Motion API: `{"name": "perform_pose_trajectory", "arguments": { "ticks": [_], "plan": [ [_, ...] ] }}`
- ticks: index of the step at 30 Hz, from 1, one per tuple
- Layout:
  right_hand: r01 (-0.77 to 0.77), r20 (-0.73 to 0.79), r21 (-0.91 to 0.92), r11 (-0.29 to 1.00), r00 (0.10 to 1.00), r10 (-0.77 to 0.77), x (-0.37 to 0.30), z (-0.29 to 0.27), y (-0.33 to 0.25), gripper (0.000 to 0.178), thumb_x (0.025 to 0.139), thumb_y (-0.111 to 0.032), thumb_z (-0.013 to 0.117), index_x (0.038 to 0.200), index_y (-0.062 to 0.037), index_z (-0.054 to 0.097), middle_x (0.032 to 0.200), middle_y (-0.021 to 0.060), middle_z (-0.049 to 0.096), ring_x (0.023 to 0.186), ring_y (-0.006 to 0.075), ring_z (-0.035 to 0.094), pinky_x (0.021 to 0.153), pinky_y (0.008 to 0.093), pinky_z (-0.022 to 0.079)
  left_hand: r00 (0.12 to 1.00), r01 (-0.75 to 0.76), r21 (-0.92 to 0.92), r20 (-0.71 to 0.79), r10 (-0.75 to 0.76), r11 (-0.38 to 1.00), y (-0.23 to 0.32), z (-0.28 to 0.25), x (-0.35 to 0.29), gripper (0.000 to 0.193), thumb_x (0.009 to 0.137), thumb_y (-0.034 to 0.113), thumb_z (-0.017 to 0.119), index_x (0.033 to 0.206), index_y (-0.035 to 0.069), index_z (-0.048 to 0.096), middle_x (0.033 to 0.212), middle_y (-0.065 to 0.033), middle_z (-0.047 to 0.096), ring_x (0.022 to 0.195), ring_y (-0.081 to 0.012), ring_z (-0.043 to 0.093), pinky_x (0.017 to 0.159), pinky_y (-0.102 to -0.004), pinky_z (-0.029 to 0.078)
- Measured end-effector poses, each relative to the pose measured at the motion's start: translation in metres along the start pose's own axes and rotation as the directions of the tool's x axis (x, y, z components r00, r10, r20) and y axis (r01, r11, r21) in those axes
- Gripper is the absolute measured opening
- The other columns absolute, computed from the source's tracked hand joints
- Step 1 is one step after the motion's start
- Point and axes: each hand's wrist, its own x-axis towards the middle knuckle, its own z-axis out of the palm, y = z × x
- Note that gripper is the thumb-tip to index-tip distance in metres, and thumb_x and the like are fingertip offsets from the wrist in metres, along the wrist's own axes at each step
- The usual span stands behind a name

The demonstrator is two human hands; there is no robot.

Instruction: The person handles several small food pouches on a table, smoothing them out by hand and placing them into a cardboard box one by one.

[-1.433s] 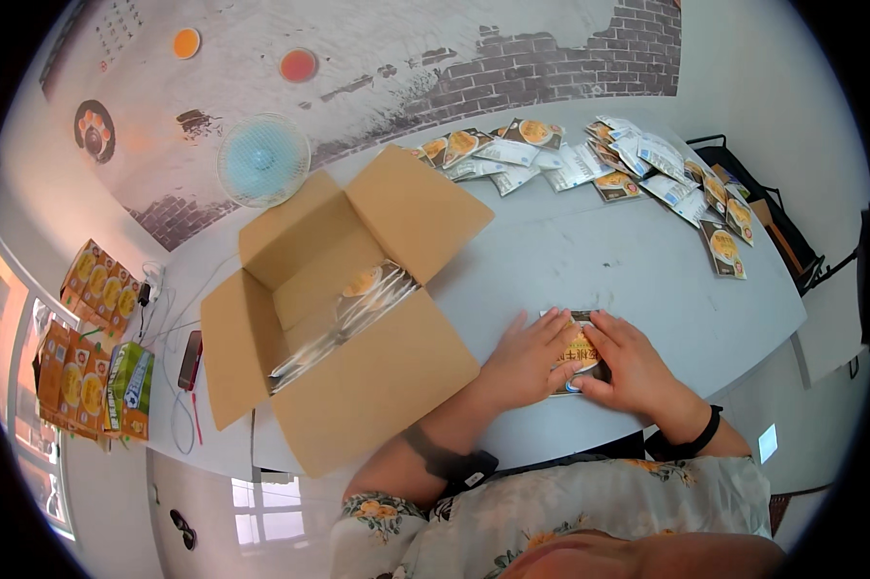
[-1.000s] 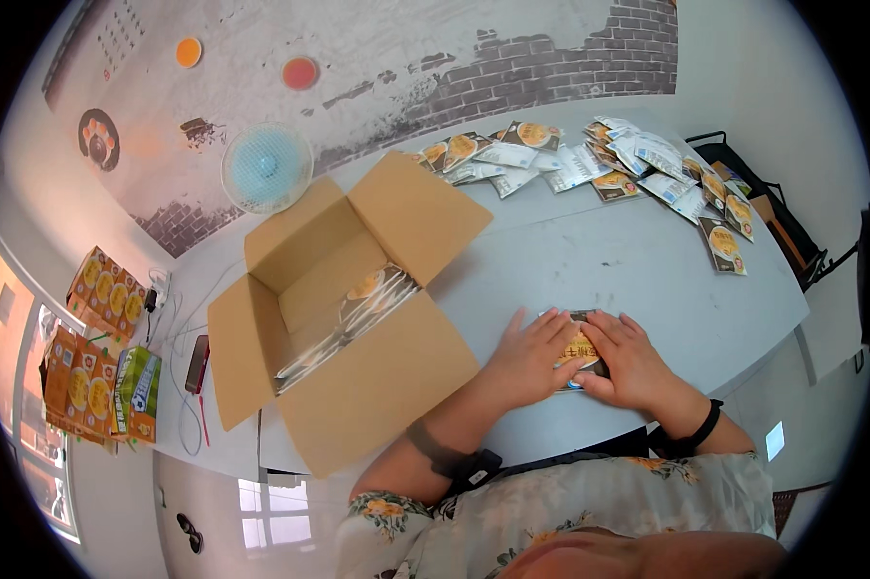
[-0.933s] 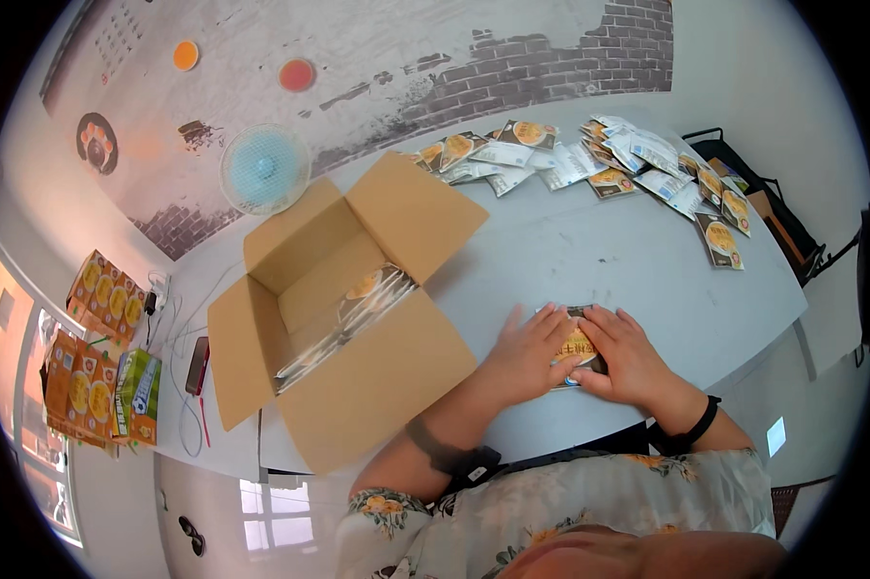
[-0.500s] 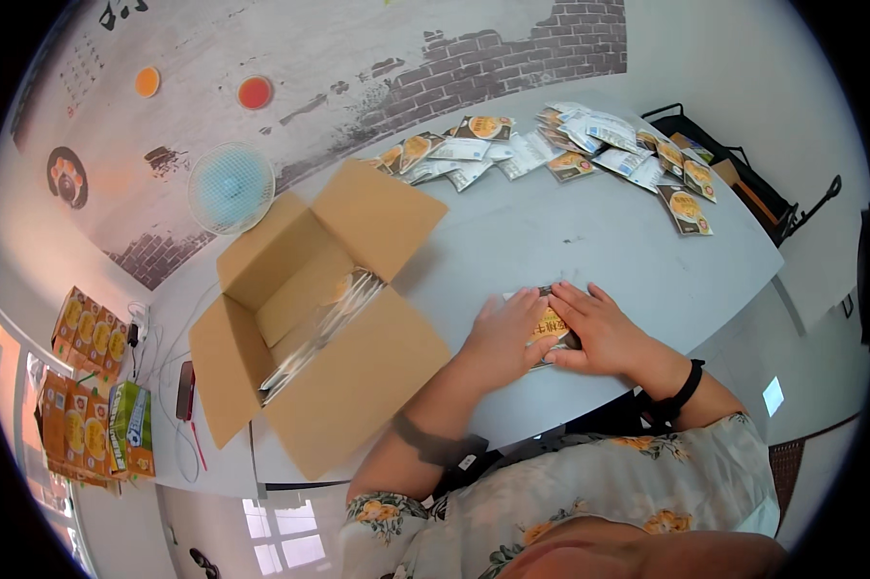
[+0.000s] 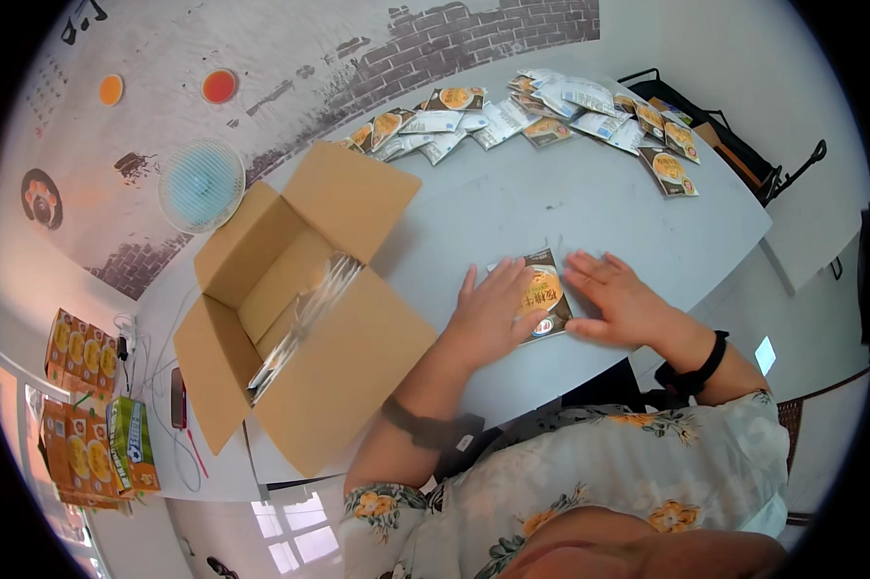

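Note:
A brown and yellow food sachet [image 5: 551, 292] lies flat on the white table in front of me. My left hand [image 5: 491, 314] rests over its left part with the fingers stretched out. Just off the sachet's right edge is my right hand [image 5: 623, 304], its fingers spread and nothing in them. Left of my hands stands a cardboard box [image 5: 363, 362] with its flaps folded out. Several sachets [image 5: 321, 301] stand on edge in a row inside it, along the side nearest me.
A heap of loose sachets [image 5: 505, 123] stretches along the table's far edge. To the far left are a white mesh basket [image 5: 202, 185], a phone [image 5: 178, 398], a red pen [image 5: 198, 454], cables and printed cartons [image 5: 78, 449]. A black folding cart [image 5: 744, 164] stands beyond the table's right end.
My right hand has lifted off the sachet and moved right. My left hand has slid back a little, so more of the sachet shows. The whole view has shifted slightly.

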Motion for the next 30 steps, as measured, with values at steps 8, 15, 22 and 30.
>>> {"name": "perform_pose_trajectory", "arguments": {
  "ticks": [8,15,22,30],
  "plan": [
    [0.106,-0.004,-0.044,0.993,0.994,-0.106,-0.014,-0.005,-0.011,0.070,0.095,-0.043,0.071,0.147,0.0014,0.054,0.159,0.0231,0.047,0.149,0.0365,0.045,0.122,0.0573,0.033,0.999,-0.002,-0.019,0.033,0.002,1.000,0.014,-0.006,-0.004,0.077,0.101,0.050,0.062,0.156,-0.001,0.044,0.166,-0.0233,0.038,0.157,-0.0386,0.030,0.126,-0.0610,0.017],
    [0.132,-0.053,-0.026,0.991,0.990,-0.133,-0.023,0.005,-0.041,0.065,0.096,-0.043,0.071,0.140,0.0027,0.060,0.154,0.0229,0.053,0.146,0.0353,0.048,0.122,0.0566,0.033,0.999,0.048,-0.022,-0.004,-0.048,0.999,0.008,-0.006,-0.003,0.062,0.103,0.034,0.059,0.151,-0.003,0.048,0.160,-0.0253,0.045,0.152,-0.0384,0.037,0.123,-0.0613,0.023],
    [0.265,-0.201,0.018,0.964,0.946,-0.256,-0.038,0.011,-0.044,0.048,0.093,-0.035,0.075,0.125,-0.0002,0.070,0.136,0.0176,0.067,0.130,0.0301,0.063,0.114,0.0497,0.045,0.944,-0.087,-0.086,-0.326,0.054,0.992,-0.007,-0.004,0.005,0.031,0.093,0.012,0.065,0.118,-0.006,0.070,0.117,-0.0239,0.073,0.109,-0.0412,0.070,0.098,-0.0516,0.052],
    [0.239,-0.266,0.028,0.971,0.938,-0.223,-0.035,0.019,-0.038,0.043,0.091,-0.029,0.076,0.123,-0.0013,0.072,0.129,0.0160,0.070,0.124,0.0285,0.066,0.110,0.0471,0.049,0.964,-0.188,0.008,-0.190,0.186,0.982,0.011,-0.029,-0.003,0.025,0.080,0.003,0.070,0.105,0.004,0.076,0.091,-0.0134,0.074,0.082,-0.0339,0.070,0.070,-0.0465,0.054]
  ]
}}
